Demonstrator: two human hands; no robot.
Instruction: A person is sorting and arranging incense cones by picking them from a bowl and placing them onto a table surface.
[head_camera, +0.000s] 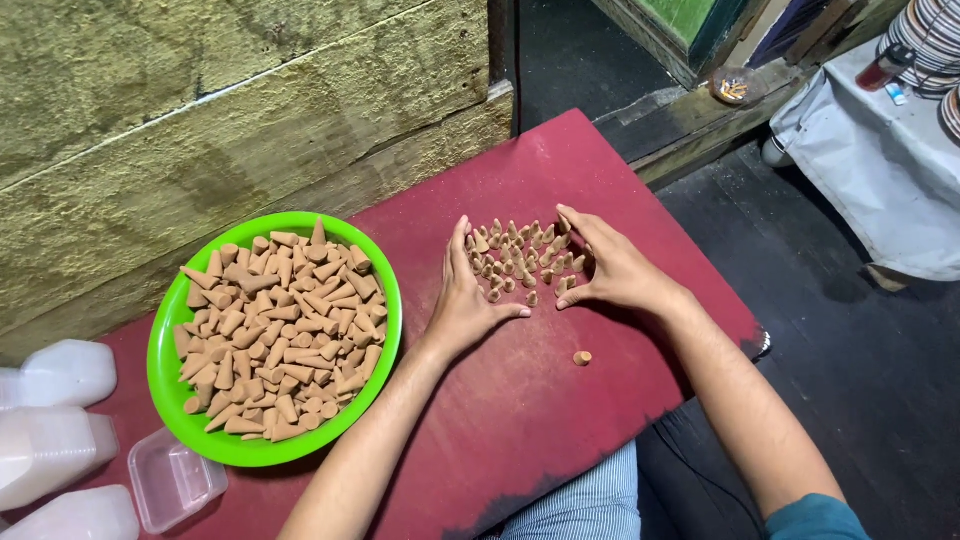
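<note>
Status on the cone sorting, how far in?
Done: a small batch of cones stands upright on the red table. In hand: the left hand and right hand cup that cluster from both sides. Left: the green plate is heaped with loose cones, one stray cone sits apart, and the clear plastic containers look empty.

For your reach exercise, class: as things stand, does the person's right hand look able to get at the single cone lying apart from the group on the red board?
Probably yes. The single cone lies on bare red board just below the right hand, with nothing between them; the hand now cups the cluster of standing cones.
</note>
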